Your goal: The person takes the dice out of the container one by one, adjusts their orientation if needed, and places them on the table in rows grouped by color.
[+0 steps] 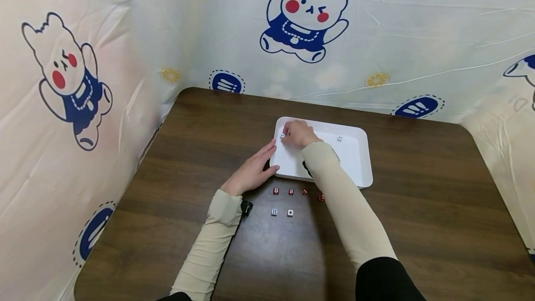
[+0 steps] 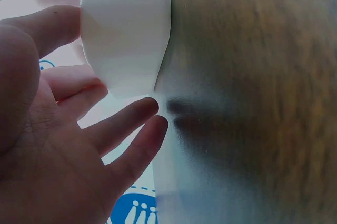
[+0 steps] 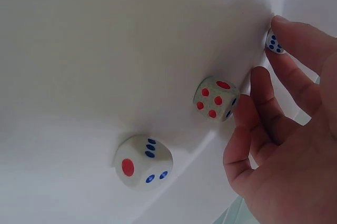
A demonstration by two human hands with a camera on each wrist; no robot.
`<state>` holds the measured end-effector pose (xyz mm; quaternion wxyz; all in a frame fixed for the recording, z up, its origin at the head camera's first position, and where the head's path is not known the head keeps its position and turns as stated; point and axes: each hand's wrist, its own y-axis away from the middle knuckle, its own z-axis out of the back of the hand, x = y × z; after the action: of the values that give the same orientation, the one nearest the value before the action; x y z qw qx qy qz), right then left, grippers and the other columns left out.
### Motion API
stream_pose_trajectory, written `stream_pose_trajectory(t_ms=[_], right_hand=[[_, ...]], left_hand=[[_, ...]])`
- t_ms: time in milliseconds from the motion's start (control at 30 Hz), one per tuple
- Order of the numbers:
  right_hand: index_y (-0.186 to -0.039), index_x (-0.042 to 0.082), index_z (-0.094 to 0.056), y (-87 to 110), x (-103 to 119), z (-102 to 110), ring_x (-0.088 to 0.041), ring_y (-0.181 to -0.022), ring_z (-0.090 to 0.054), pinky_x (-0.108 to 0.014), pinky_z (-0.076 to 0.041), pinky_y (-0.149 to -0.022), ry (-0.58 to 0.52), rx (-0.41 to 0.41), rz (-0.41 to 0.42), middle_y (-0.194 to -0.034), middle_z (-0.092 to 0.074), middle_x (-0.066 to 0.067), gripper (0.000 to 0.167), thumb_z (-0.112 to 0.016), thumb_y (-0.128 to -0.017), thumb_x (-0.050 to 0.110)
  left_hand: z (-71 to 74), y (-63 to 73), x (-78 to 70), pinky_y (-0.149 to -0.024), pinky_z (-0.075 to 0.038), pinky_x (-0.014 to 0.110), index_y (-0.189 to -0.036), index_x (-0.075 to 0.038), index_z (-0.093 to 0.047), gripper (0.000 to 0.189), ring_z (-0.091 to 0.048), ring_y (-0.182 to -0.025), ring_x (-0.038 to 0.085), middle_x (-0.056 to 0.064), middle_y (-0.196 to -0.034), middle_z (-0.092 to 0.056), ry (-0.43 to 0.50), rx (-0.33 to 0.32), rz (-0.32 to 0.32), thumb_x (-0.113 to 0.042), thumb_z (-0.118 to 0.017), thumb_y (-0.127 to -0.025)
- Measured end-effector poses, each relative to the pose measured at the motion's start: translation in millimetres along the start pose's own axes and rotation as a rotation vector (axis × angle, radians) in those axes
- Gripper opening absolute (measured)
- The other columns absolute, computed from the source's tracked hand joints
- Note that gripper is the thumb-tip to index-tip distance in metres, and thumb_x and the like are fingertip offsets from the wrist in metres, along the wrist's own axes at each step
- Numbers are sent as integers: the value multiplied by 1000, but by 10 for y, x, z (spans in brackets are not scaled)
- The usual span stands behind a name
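Note:
My right hand (image 1: 298, 134) reaches into the back left corner of a white tray (image 1: 349, 164). Its thumb and index finger pinch a small white die (image 3: 274, 41) with blue dots, close against the tray wall. Two more white dice lie on the tray floor: one die (image 3: 216, 98) beside the curled lower fingers, the other die (image 3: 142, 162) farther off. In the head view only one loose die (image 1: 339, 139) shows inside, right of the hand. My left hand (image 1: 252, 171) rests at the tray's front left corner, fingers extended along the left side, thumb touching the front wall.
In front of the tray several red dice (image 1: 290, 192) stand in a row on the brown wooden table (image 1: 167, 226). Nearer me are two white dice, one die (image 1: 274, 212) left of the other die (image 1: 290, 213). A printed cloth (image 1: 225, 22) hangs behind the table.

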<state>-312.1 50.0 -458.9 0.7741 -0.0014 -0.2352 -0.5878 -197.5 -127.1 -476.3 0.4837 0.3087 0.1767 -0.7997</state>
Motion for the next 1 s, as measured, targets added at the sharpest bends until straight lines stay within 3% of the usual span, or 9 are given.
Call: stream_pose_trajectory(t_ms=[333, 567, 1000], right_hand=[[-105, 10, -65, 30, -9, 11, -29, -110, -52, -54, -36, -100, 14, -7, 11, -112, -64, -10, 19, -64, -91, 22], [-105, 10, -65, 69, -23, 41, -29, -107, -52, -53, -38, -96, 26, -37, 41, -105, -64, -9, 19, -63, -91, 23], [-110, 10, -66, 358, -83, 291, -27, -109, -45, -49, -37, -100, 42, -72, 65, -111, -59, -9, 27, -64, -91, 29]], left_hand=[[7, 7, -25, -118, -26, 40, -150, -2, -28, 65, -24, -148, 20, 3, -163, -15, 7, 7, 1, -29, -55, -98], [-3, -6, -17, -118, -26, 39, -150, -1, -28, 65, -24, -148, 20, 4, -163, -17, 7, -1, -1, -28, -55, -98], [-15, -38, -6, -118, -25, 42, -152, -3, -25, 67, -20, -149, 21, 3, -163, -13, 13, 17, 28, -30, -55, -98]])
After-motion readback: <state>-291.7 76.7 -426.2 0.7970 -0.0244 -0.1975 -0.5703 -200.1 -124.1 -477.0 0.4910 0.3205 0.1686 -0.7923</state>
